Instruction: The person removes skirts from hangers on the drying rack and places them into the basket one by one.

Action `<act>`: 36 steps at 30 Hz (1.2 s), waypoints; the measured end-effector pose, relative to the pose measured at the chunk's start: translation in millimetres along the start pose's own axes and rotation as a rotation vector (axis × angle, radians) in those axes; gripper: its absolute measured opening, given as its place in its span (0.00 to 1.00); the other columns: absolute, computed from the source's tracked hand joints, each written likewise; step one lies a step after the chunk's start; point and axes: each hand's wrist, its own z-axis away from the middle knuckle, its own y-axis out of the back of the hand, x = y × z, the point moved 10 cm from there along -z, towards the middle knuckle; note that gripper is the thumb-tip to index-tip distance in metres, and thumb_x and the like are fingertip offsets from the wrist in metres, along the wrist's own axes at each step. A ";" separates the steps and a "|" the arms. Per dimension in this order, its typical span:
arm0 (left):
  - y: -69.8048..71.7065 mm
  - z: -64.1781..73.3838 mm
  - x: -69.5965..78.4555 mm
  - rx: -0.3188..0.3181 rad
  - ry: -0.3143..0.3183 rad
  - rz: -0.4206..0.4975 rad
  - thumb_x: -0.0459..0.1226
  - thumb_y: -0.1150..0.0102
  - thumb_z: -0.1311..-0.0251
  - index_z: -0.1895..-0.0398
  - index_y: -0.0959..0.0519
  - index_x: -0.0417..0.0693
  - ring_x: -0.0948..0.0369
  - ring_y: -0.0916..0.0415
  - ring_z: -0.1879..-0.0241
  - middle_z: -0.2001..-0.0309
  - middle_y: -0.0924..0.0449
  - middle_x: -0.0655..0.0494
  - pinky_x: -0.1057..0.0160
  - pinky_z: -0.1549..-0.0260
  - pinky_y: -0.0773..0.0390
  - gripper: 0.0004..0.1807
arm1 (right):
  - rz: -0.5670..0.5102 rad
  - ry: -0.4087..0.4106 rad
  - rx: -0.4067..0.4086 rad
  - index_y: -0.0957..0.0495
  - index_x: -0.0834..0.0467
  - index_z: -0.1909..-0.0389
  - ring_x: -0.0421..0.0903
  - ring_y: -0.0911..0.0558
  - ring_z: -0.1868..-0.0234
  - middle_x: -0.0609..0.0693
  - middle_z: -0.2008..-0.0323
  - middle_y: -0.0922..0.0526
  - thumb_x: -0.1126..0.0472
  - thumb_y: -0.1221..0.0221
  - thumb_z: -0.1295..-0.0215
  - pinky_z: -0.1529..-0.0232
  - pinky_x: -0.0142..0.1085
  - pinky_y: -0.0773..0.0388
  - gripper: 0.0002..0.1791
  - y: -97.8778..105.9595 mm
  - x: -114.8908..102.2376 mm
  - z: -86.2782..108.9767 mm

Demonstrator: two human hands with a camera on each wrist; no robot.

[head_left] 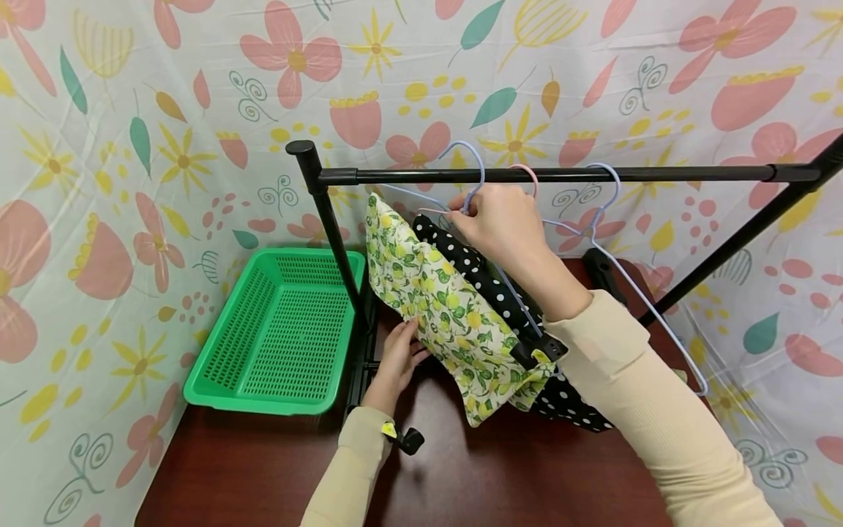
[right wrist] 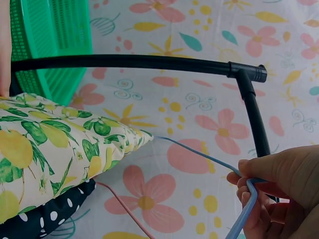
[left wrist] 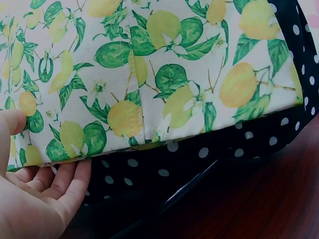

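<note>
My right hand (head_left: pixel 503 223) grips the neck of a light blue hanger (head_left: pixel 476 152), just under its hook, which passes over the black rail. On this hanger hangs a lemon-print cloth garment (head_left: pixel 441 300); its pointed shoulder lies over the hanger arm (right wrist: pixel 199 154) in the right wrist view. My left hand (head_left: pixel 395 359) holds the garment's lower left edge, thumb on the front and fingers tucked behind it, as the left wrist view shows. Directly behind hangs a black garment with white dots (head_left: pixel 454 245), on a pink hanger (head_left: pixel 527 174), partly covered by the lemon print.
A black rack rail (head_left: pixel 678 174) runs across, with an upright post (head_left: pixel 329 227) at its left. Farther right hangs a bare light blue hanger (head_left: pixel 602 212). A green basket (head_left: pixel 197 380) stands left on the dark red table (head_left: pixel 263 468), before a floral curtain (head_left: pixel 408 44).
</note>
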 end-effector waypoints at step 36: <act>30.7 30.6 64.7 0.073 -0.246 -0.284 0.36 0.45 0.38 0.48 0.26 0.43 0.62 0.21 0.67 0.60 0.20 0.49 0.52 0.60 0.22 0.16 | 0.033 -0.039 0.084 0.37 0.52 0.98 0.44 0.39 0.88 0.47 0.94 0.36 0.55 0.44 0.40 0.85 0.35 0.44 0.27 -1.1 15.2 4.0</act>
